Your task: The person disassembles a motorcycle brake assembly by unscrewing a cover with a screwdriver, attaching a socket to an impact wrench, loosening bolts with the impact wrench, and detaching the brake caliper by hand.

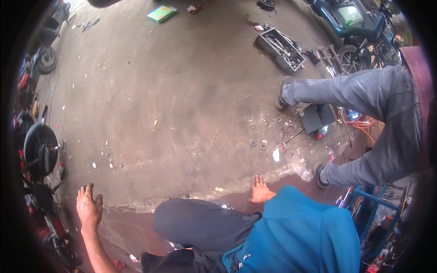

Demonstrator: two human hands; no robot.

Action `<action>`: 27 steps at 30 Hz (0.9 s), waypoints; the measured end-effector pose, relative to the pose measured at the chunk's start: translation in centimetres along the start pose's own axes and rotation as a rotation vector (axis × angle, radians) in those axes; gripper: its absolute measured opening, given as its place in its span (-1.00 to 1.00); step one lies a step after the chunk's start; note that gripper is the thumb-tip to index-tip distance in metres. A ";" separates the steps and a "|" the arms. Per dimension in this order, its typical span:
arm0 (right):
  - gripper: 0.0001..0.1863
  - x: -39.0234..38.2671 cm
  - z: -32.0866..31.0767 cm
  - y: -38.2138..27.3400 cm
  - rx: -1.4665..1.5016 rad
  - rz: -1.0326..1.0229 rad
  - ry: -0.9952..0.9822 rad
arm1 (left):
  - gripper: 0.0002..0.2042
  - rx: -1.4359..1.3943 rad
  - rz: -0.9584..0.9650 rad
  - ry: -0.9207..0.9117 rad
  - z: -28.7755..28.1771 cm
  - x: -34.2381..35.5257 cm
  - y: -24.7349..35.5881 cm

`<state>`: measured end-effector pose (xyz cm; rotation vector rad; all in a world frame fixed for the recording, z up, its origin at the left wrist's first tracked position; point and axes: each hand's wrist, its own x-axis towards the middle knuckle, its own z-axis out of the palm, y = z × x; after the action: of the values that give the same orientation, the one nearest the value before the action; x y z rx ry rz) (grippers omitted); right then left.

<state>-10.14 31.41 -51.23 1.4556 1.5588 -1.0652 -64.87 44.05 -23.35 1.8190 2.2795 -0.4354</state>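
My left hand (pixel 89 207) is held out at the lower left, with nothing in it. Its fingers point away from me and the thumb stands apart. Beyond my teal sleeve (pixel 291 204), my right hand (pixel 261 190) shows with spread fingers and holds nothing. It is low, near the edge where the reddish floor strip (pixel 239 200) meets the grey floor; whether it touches the floor I cannot tell. Between my hands is a bent knee in dark trousers (pixel 182 218). A small yellow scrap (pixel 219 189) lies left of my right hand.
At right stands another person in grey jeans (pixel 355 86), beside a black box (pixel 317 117) and an orange hose (pixel 364 123). A tool tray (pixel 281 49) lies farther back. Motorbikes line the left side (pixel 41 150) and far right (pixel 353 59). A blue rack (pixel 375 200) stands lower right.
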 end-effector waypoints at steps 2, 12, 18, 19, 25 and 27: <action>0.13 0.5 0.1 0.5 -0.019 0.003 0.027 | -0.54 0.023 0.020 -0.012 -2.8 2.4 1.5; 0.05 0.2 1.9 1.1 0.050 0.014 0.005 | -0.61 0.009 0.424 0.489 -14.2 23.2 10.3; -0.22 1.8 -4.5 -0.1 0.160 0.083 -0.314 | -0.60 0.156 0.732 0.372 -19.0 29.0 20.8; -0.31 3.6 -7.4 -0.1 0.315 0.083 -0.515 | -0.60 0.146 0.779 0.352 -20.0 29.6 22.1; -0.41 -4.9 -25.5 -5.5 1.126 0.383 0.468 | -0.62 0.094 0.989 0.440 -31.2 30.2 27.1; -0.39 -7.9 -24.4 -3.9 1.216 0.489 0.426 | -0.62 0.061 1.075 0.581 -34.7 30.9 30.7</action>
<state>-12.80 50.89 -34.36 2.8202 0.5896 -1.5226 -40.86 90.58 -4.27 3.0810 1.1286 0.2433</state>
